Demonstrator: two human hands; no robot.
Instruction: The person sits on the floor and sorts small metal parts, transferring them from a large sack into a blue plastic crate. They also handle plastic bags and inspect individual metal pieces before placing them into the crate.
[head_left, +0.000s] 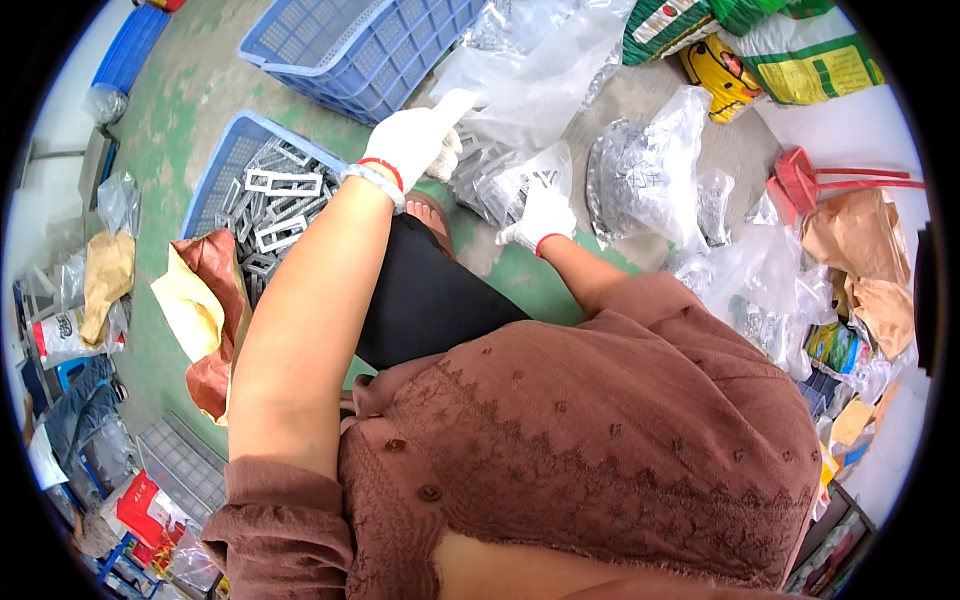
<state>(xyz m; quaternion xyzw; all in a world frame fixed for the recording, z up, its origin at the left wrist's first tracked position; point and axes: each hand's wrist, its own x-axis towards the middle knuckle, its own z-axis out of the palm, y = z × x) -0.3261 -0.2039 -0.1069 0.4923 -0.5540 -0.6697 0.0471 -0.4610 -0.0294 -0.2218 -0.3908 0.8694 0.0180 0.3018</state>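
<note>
A clear plastic bag point(512, 128) with grey frame-shaped parts point(488, 185) in its lower end rests on the floor ahead of me. My left hand point(408, 145), in a white glove, is at the bag's left side with its fingers partly curled at the plastic. Its fingertips are partly hidden. My right hand point(546, 214), also gloved in white, is cupped against the near right side of the same bag, thumb out to the left. Left of my knee, a blue crate point(222, 150) holds many loose grey rectangular frames point(284, 183).
A larger blue crate point(340, 65) stands at the far side. Another filled clear bag point(645, 170) sits to the right, near a red dustpan point(795, 182). An open brown paper sack point(208, 310) is close to my left arm. Printed sacks point(815, 65) lie far right.
</note>
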